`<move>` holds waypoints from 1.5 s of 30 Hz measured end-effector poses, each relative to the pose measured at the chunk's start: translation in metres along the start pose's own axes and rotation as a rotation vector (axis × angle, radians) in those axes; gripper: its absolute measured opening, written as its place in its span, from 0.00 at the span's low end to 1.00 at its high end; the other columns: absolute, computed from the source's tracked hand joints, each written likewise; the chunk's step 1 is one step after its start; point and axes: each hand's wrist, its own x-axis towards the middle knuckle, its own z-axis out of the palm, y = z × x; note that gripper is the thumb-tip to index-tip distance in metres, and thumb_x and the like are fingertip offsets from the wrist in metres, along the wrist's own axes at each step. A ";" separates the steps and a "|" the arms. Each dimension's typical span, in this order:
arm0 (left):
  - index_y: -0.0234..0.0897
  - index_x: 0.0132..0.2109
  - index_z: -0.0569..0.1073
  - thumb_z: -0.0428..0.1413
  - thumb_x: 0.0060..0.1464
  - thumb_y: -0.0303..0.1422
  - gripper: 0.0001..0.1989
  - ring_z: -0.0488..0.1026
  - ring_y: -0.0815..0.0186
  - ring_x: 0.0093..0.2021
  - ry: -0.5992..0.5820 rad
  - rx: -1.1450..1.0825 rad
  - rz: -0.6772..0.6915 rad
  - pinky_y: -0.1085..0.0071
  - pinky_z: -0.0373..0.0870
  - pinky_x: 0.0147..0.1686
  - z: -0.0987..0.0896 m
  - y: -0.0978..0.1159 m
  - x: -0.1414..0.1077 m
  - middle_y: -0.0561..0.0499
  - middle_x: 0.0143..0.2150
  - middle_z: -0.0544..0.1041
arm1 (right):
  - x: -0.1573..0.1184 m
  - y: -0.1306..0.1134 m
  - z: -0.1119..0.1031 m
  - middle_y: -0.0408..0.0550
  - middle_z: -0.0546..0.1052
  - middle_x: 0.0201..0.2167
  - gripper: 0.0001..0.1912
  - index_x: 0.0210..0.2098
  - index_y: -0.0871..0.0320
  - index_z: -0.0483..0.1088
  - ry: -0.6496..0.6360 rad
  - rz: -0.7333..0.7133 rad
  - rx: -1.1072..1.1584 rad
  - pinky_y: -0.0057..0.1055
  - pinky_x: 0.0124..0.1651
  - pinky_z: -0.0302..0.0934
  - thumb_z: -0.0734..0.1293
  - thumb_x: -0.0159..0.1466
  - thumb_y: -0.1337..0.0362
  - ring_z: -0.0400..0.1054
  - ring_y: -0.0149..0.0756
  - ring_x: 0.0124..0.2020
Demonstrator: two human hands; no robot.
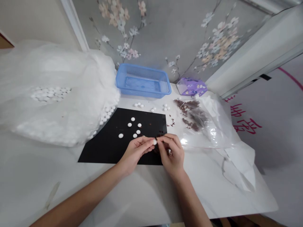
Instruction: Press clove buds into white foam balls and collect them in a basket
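On the left of the surface [99, 192], a large white bag [66, 113] filled with white balls is seen. To its right, a black sheet [104, 149] is laid, with several loose balls [121, 136] scattered on it, just beyond the left hand [133, 154]. By that hand's thumb and fingertips a single white ball [154, 142] is pinched, above the sheet's right part; being round, it is given no long axis. From the right, the same ball is met by the right hand [172, 154], whose thumb and index fingertips are drawn together at its right side; what is pinched there is too small to be told. Dark red pieces [156, 151] are heaped between the hands; farther right, more are held in a clear bag [220, 129].
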 end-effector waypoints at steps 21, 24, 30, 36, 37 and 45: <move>0.38 0.33 0.78 0.59 0.50 0.35 0.06 0.68 0.73 0.33 -0.011 0.028 0.037 0.77 0.65 0.37 -0.003 -0.002 0.002 0.54 0.31 0.73 | 0.001 0.002 0.001 0.46 0.66 0.39 0.08 0.41 0.55 0.65 -0.125 0.032 0.069 0.24 0.22 0.60 0.61 0.62 0.69 0.57 0.20 0.18; 0.38 0.33 0.77 0.59 0.49 0.35 0.06 0.68 0.73 0.33 0.001 0.033 0.040 0.76 0.65 0.36 -0.004 -0.002 0.001 0.53 0.30 0.73 | 0.001 0.003 0.001 0.47 0.67 0.39 0.08 0.41 0.55 0.66 -0.145 0.033 0.077 0.25 0.22 0.60 0.61 0.62 0.68 0.57 0.21 0.18; 0.37 0.32 0.78 0.60 0.48 0.36 0.07 0.68 0.72 0.32 0.024 0.069 0.048 0.74 0.65 0.36 -0.004 -0.003 0.000 0.52 0.31 0.74 | 0.001 0.002 0.001 0.48 0.68 0.39 0.08 0.41 0.55 0.66 -0.169 0.040 0.072 0.25 0.23 0.60 0.60 0.62 0.67 0.58 0.21 0.19; 0.37 0.34 0.77 0.60 0.48 0.36 0.08 0.69 0.71 0.32 0.014 0.089 0.034 0.74 0.66 0.37 -0.001 0.001 0.001 0.53 0.30 0.75 | 0.005 0.003 -0.006 0.46 0.67 0.38 0.07 0.40 0.55 0.66 -0.191 0.054 0.092 0.24 0.23 0.60 0.62 0.62 0.67 0.57 0.21 0.18; 0.37 0.34 0.77 0.60 0.48 0.36 0.08 0.69 0.71 0.32 0.017 0.129 0.046 0.73 0.66 0.37 -0.001 0.003 0.002 0.53 0.30 0.74 | 0.006 0.003 -0.010 0.45 0.67 0.37 0.07 0.41 0.55 0.67 -0.197 0.061 0.091 0.25 0.24 0.60 0.62 0.61 0.67 0.57 0.21 0.18; 0.40 0.32 0.74 0.55 0.51 0.36 0.06 0.68 0.64 0.32 0.207 1.204 0.688 0.70 0.61 0.30 -0.021 0.029 0.003 0.52 0.30 0.76 | 0.008 0.014 -0.011 0.49 0.70 0.41 0.12 0.45 0.53 0.68 -0.336 0.039 -0.241 0.26 0.28 0.63 0.60 0.63 0.66 0.69 0.32 0.31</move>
